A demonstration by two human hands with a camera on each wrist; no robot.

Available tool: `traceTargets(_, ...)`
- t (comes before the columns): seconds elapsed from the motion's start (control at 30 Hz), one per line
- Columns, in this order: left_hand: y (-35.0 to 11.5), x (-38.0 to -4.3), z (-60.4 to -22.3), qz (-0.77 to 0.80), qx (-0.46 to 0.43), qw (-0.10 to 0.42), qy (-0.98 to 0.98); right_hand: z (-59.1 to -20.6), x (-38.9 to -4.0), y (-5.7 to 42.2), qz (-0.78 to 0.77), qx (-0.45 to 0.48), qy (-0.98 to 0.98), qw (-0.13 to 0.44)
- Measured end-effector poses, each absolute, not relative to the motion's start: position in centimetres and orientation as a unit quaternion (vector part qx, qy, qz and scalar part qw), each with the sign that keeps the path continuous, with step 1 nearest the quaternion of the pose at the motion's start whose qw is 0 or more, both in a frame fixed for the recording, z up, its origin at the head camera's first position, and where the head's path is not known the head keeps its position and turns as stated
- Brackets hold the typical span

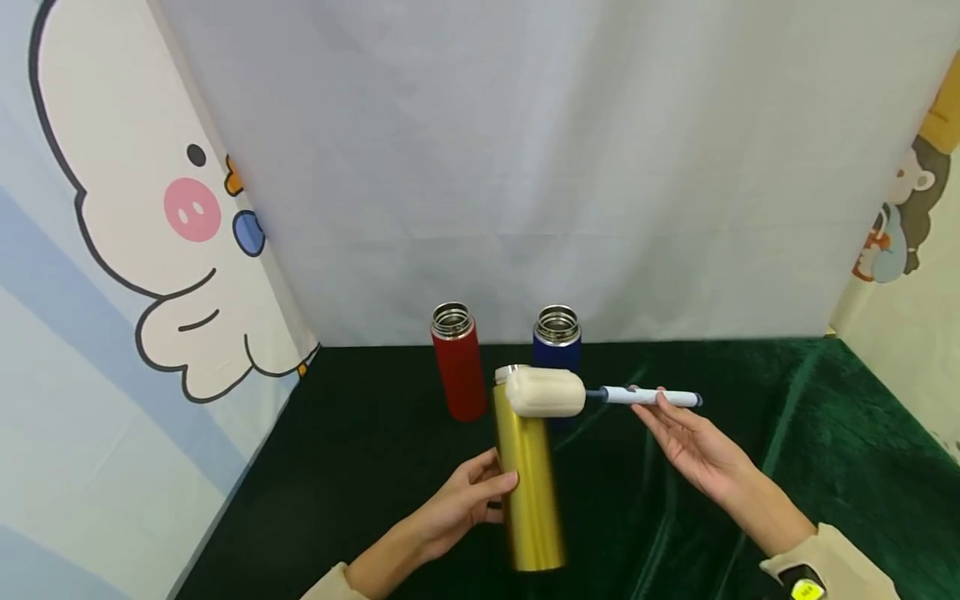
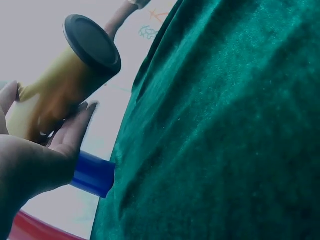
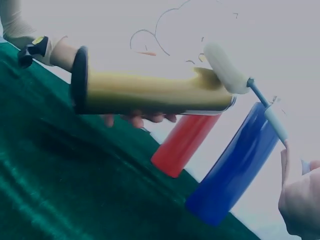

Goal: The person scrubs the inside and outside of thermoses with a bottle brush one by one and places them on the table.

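Observation:
A gold insulated bottle (image 1: 531,492), tilted slightly, is gripped round its middle by my left hand (image 1: 467,504). In the left wrist view its dark base (image 2: 95,44) faces the camera. My right hand (image 1: 697,450) pinches the white handle of a bottle brush (image 1: 546,393) between thumb and fingers. The brush's cream sponge head lies across the bottle's upper part in the head view, partly hiding the neck. In the right wrist view, the sponge head (image 3: 225,67) is beside the bottle's neck, outside it; whether they touch I cannot tell.
Behind the gold bottle, a red bottle (image 1: 461,375) and a blue bottle (image 1: 557,352) stand upright with uncovered mouths. Dark green velvet cloth (image 1: 750,417) covers the table. A pale curtain (image 1: 525,167) hangs at the back, with cartoon-printed panels (image 1: 142,208) at the sides.

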State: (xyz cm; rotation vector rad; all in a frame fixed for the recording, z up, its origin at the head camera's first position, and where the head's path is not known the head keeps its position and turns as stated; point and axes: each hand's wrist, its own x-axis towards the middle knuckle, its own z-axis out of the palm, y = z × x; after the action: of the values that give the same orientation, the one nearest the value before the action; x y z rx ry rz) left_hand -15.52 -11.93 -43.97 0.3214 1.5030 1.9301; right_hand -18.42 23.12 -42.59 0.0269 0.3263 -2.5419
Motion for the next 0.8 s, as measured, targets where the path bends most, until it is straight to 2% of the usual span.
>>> traceTargets(0.23, -12.3, -16.1, -43.7, 0.761, 0.130, 0.313, 0.553, -45.4, -17.4, 24.3, -0.916, -0.028, 0.157, 0.369)
traceTargets(0.37, -12.4, -16.5, -43.4, 0.778, 0.132, 0.303, 0.534, -47.3, -16.9, 25.0, -0.898, -0.061, 0.180, 0.398)
traceTargets(0.6, -12.2, -16.4, -43.4, 0.791, 0.124, 0.311, 0.513, -47.6, -16.9, 25.3, -0.895, -0.093, 0.217, 0.379)
traceTargets(0.8, -11.9, -16.0, -43.8, 0.787, 0.130, 0.335, 0.501, -44.9, -17.7, 24.5, -0.924, -0.007, 0.181, 0.337)
